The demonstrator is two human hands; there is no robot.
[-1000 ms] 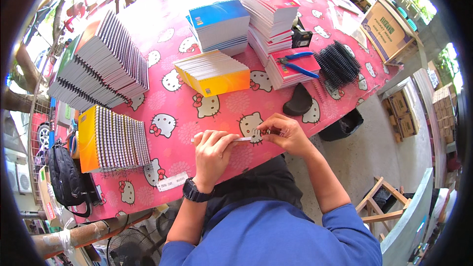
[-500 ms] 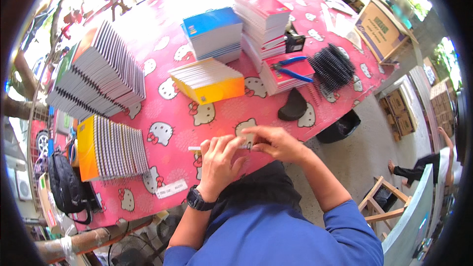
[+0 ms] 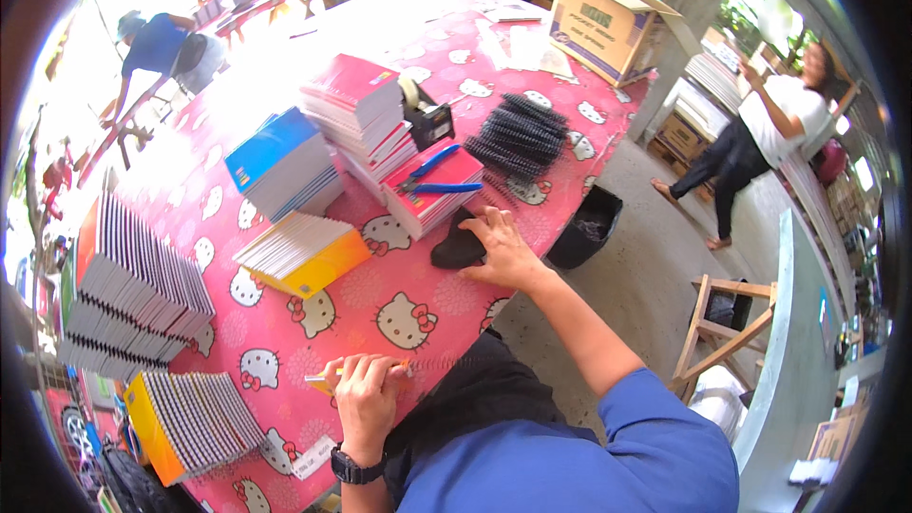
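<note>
At the table's near edge my left hand (image 3: 366, 401) is closed around a small notebook, of which a white edge and an orange bit show. A thin spiral coil (image 3: 445, 362) sticks out to the right of that hand. My right hand (image 3: 505, 249) reaches forward, thumb and fingers around the right end of a black curved block (image 3: 457, 241) on the table. Just beyond it, blue-handled pliers (image 3: 439, 177) rest on a pink notebook stack (image 3: 432, 211). A pile of black spiral coils (image 3: 518, 136) lies farther right.
Yellow notebooks (image 3: 318, 261), blue notebooks (image 3: 285, 157) and a taller pink stack (image 3: 351, 100) stand mid-table, with a tape dispenser (image 3: 427, 114). Spiral-bound stacks (image 3: 142, 285) line the left. A carton (image 3: 603, 24) sits far right; a black bin (image 3: 586, 228) stands beside the table. A person (image 3: 760, 133) walks at right.
My right hand has left the left hand's side and moved forward to the black block. The left hand stays near the table edge. The view has swung right, bringing more people into sight.
</note>
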